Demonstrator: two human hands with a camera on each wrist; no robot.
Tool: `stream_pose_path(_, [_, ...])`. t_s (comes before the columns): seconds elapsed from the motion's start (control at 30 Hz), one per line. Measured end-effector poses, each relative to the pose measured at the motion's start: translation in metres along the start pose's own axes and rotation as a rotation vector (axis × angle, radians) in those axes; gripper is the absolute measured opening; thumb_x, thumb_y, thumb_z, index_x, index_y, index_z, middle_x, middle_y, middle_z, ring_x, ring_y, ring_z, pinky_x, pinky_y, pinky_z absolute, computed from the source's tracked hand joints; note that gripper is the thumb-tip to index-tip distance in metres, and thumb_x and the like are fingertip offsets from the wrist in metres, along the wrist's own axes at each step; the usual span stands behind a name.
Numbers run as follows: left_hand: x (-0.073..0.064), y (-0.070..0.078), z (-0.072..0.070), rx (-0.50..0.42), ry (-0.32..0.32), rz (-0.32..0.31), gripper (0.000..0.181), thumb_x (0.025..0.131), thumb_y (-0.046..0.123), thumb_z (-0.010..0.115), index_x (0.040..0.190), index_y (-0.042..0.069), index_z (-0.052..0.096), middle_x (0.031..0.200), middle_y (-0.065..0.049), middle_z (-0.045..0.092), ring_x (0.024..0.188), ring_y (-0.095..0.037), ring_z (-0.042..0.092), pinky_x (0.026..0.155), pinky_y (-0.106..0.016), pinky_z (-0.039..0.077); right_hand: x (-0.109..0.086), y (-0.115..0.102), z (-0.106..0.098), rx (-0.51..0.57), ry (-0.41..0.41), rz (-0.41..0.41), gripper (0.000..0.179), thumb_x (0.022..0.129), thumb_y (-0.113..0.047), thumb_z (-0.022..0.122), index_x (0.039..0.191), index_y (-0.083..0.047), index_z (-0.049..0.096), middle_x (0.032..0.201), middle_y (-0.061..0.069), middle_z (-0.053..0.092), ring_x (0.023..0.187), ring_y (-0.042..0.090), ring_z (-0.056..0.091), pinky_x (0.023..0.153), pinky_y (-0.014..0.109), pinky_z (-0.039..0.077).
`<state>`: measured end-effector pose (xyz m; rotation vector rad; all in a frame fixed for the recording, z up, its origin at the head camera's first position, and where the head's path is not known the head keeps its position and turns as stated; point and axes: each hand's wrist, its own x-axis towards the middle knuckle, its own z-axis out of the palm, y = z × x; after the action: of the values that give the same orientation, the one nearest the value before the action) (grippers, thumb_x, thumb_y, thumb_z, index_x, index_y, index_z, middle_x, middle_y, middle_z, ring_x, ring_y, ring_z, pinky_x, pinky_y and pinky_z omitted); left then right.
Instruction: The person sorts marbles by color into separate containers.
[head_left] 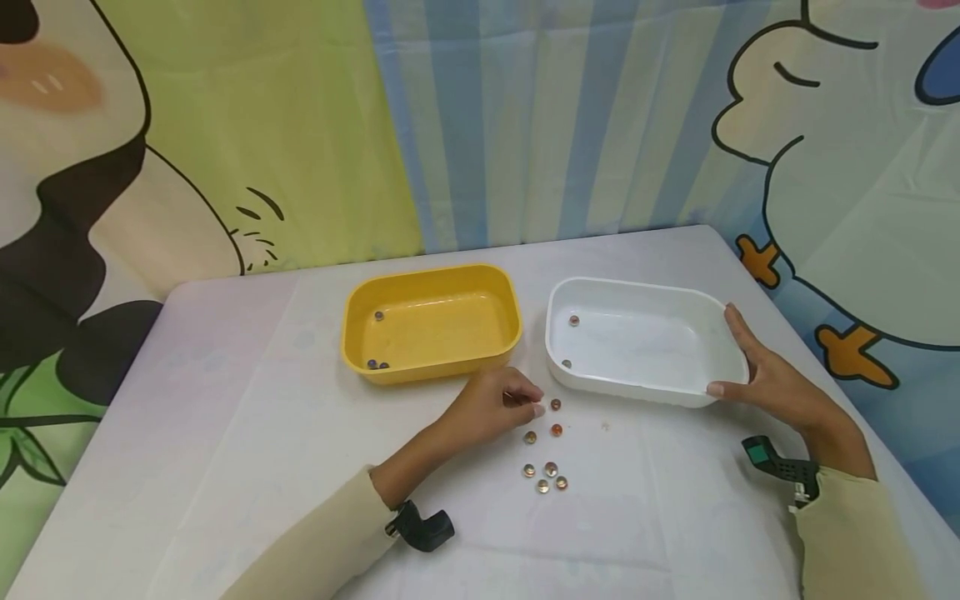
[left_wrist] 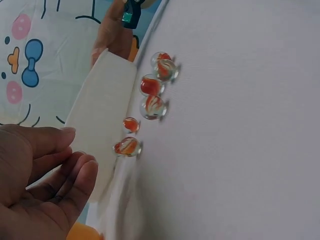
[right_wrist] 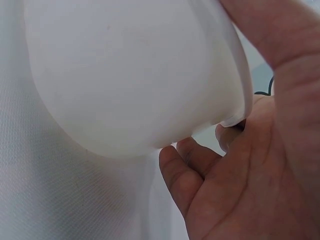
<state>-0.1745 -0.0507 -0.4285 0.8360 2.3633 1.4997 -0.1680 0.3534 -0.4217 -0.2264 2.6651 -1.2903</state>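
Note:
My left hand (head_left: 491, 404) hovers by a loose cluster of glass marbles (head_left: 551, 469) with orange swirls, its fingertips close to the nearest marble (head_left: 556, 404). In the left wrist view a gap shows between the loosely bent fingers (left_wrist: 80, 182) and no marble is seen in them. At the right end of a white plastic tray (head_left: 645, 387), my right hand (head_left: 780, 387) grips the wall, thumb on the near side and fingers beyond. The right wrist view has fingertips (right_wrist: 172, 167) against the tray's outer wall. Two marbles (head_left: 573, 320) lie inside at its left.
Left of the white tray stands a yellow tray (head_left: 431, 371) with three dark-looking marbles (head_left: 378, 316) at its left side. Both trays sit on a table with a white cloth (head_left: 300, 417). A cartoon-printed curtain (head_left: 525, 125) hangs behind the far edge.

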Motion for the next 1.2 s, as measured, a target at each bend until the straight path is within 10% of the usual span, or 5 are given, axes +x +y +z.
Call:
stream_pose_path(0.37, [-0.024,-0.017,0.008,0.039,-0.039,-0.013,0.020,0.082,0.009,0.079,0.100,0.002,0.073,0.092,0.000,0.067,0.080,-0.007,0.061,0.074,-0.023,0.052,0.000,0.000,0.000,-0.001,-0.004,0.002,0.116,0.082,-0.018,0.077,0.149,-0.043,-0.014,0.157,-0.010,-0.021,0.139,0.053,-0.008,0.086,0.080,0.016])
stream_pose_path(1.2, [-0.021,-0.019,0.018,0.144,-0.061,0.038,0.010,0.085,0.006,0.075,0.095,0.007,0.076,0.091,0.010,0.063,0.087,-0.002,0.058,0.080,-0.018,0.049,0.000,0.001,0.001,-0.009,0.010,-0.014,0.116,0.082,-0.019,0.077,0.150,-0.043,-0.013,0.157,-0.009,-0.021,0.140,0.050,-0.010,0.087,0.080,0.016])
